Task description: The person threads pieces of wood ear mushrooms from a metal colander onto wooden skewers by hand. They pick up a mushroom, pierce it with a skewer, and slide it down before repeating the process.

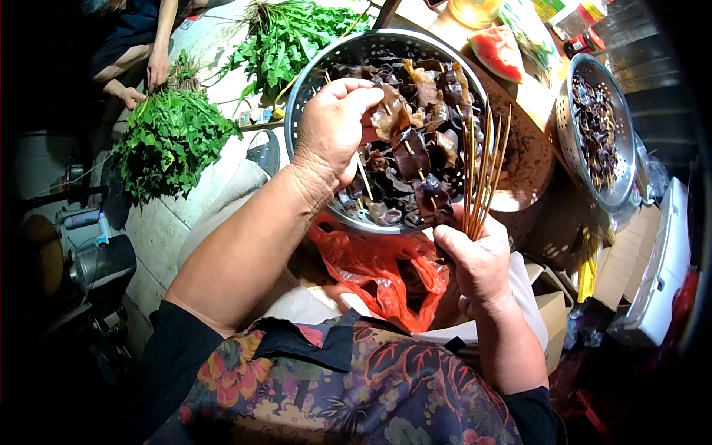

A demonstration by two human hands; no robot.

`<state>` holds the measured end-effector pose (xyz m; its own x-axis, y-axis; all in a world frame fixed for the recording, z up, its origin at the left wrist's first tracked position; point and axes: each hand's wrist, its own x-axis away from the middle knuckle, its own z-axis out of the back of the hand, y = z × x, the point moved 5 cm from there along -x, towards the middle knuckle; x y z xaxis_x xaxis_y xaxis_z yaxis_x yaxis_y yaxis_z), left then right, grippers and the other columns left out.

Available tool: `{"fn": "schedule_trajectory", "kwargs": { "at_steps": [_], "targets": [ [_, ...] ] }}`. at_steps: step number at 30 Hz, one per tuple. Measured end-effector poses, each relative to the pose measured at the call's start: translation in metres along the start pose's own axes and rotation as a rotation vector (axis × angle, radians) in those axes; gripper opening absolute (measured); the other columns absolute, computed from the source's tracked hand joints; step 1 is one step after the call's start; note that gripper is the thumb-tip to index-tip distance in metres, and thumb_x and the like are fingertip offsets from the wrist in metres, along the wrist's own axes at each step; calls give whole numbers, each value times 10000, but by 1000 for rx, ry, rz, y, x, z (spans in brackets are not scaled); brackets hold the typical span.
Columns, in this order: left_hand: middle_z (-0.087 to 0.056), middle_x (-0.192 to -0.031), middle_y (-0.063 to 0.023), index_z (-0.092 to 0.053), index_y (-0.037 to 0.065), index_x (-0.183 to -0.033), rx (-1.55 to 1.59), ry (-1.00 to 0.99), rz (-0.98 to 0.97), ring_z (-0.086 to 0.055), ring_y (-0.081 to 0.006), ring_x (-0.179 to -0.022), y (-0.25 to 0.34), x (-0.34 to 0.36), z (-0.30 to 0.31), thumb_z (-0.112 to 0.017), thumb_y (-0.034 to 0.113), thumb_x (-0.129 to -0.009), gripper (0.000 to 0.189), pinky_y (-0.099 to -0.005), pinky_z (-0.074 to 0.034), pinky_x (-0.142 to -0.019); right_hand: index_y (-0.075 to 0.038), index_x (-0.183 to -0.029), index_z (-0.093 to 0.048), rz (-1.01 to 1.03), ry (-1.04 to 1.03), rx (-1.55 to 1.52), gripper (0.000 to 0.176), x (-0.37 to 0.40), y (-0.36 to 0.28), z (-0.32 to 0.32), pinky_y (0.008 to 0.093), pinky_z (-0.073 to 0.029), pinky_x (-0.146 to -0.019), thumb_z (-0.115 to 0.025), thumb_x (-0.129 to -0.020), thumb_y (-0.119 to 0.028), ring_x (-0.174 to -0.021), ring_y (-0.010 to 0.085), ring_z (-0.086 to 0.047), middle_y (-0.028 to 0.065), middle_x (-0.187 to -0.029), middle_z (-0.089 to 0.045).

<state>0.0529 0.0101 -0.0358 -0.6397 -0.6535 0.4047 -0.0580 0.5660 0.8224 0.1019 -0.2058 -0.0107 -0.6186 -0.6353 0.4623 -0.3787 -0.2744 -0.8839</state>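
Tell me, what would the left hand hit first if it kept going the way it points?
Most likely the dark fungus pieces piled in the metal colander; the left hand seems to pinch one. Depth is unclear.

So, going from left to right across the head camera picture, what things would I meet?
A bunch of leafy greens → left hand, pinching a dark food piece → bamboo skewers, gripped by the right hand → smaller colander.
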Motion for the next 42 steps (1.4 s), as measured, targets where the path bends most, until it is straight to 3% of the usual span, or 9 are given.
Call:
{"fn": "schedule_trajectory", "kwargs": {
  "at_steps": [7, 14, 19, 22, 25, 27, 39, 42],
  "targets": [
    [-617, -842, -53, -548, 57, -939, 3, 13, 23, -613, -146, -737, 3, -4, 6, -559, 73, -829, 112, -294, -534, -643, 60, -964, -579, -14, -50, -20, 222, 1, -4, -5, 206, -436, -611, -615, -764, -31, -685, 58, -523, 22, -802, -607],
    [-656, -897, -68, -581, 28, -1035, 52, -118, 298, -638, -167, -799, -3, -5, 4, -561, 120, -838, 219, -318, -520, -724, 53, -958, -593, -10, -47, -22, 205, 2, -4, -4, 197, -433, -617, -597, -763, -12, -674, 58, -527, 21, -802, -606],
    [-655, -911, -60, -575, 36, -1048, 49, -140, 292, -634, -166, -821, -6, 1, -1, -562, 147, -844, 233, -340, -512, -752, 55, -946, -598, -11, -33, -23, 202, 1, -4, -2, 198, -443, -629, -594, -754, -7, -669, 66, -537, 28, -806, -607],
    [-644, -926, -60, -545, 32, -1075, 60, -141, 274, -628, -162, -824, -5, 3, -4, -571, 113, -837, 253, -321, -513, -752, 55, -957, -575, 14, -23, -52, 193, 0, -4, -3, 191, -418, -570, -595, -775, -7, -640, 45, -506, 10, -766, -591],
    [-606, -918, -88, -405, -5, -1174, 73, -237, 172, -610, -163, -814, -6, 7, -14, -635, -23, -751, 482, -297, -508, -762, 55, -959, -573, 22, -3, -114, 188, 1, -6, -1, 190, -418, -561, -590, -780, 4, -636, 47, -509, 11, -765, -590],
    [-601, -918, -100, -410, -17, -1168, 70, -221, 99, -610, -173, -809, -5, 10, -16, -641, -63, -724, 503, -294, -512, -758, 54, -943, -587, 4, -11, -101, 194, 1, -6, -2, 198, -451, -622, -607, -756, 7, -667, 72, -546, 28, -791, -600],
    [-608, -959, -93, -432, 12, -1175, -75, -213, 111, -604, -157, -830, 0, 14, -16, -646, -12, -751, 476, -278, -489, -735, 42, -1003, -590, 57, -48, -71, 217, -1, -5, -1, 184, -417, -624, -573, -791, 1, -690, 43, -506, 5, -828, -600],
    [-613, -896, -36, -518, 48, -1074, -63, -235, 221, -597, -126, -799, -13, 12, -14, -667, 71, -759, 349, -253, -486, -681, 42, -996, -598, 61, -34, -54, 213, -1, -5, -1, 194, -428, -652, -577, -790, -10, -713, 55, -521, 12, -846, -609]
  ]
}}
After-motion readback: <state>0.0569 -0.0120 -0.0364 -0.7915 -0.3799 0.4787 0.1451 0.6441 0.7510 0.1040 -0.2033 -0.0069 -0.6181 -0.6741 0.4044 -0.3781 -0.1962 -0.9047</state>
